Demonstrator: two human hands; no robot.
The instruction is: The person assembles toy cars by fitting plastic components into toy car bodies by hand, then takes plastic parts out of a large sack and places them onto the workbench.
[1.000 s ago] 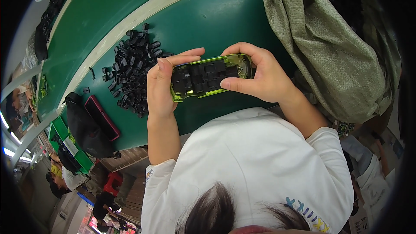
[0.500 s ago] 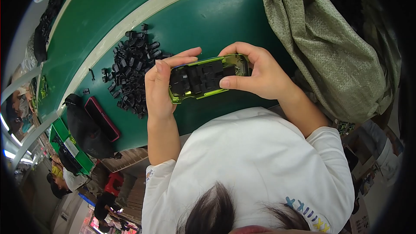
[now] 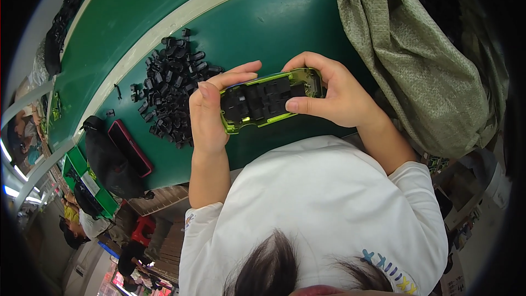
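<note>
Both hands hold a lime-green toy-car body just above the green worktop, in front of the person's chest, its hollow side turned up and a black inner part showing in it. The left hand cups the left end, with two fingers reaching narrowly along the far edge; its thumb points up beside that end, and whether it presses there I cannot tell. The right hand pinches the other end, fingers curled around the far side and thumb laid over the near edge and the inner part. The body looks like thin glossy plastic, so it is probably light and stiff, a little slippery on its shiny outside. The right end looks see-through and rather thin-walled — likely the most fragile stretch, and one to grip softly. The long side edges seem the best hold: firm enough to take a pinch, and they leave the middle free. Squeezing hard across the width could perhaps flex it. To the left, just beyond the left hand, lies a heap of small black parts; a pink-edged phone and a black pouch lie nearer the person, and a woven sack slumps at the right.
</note>
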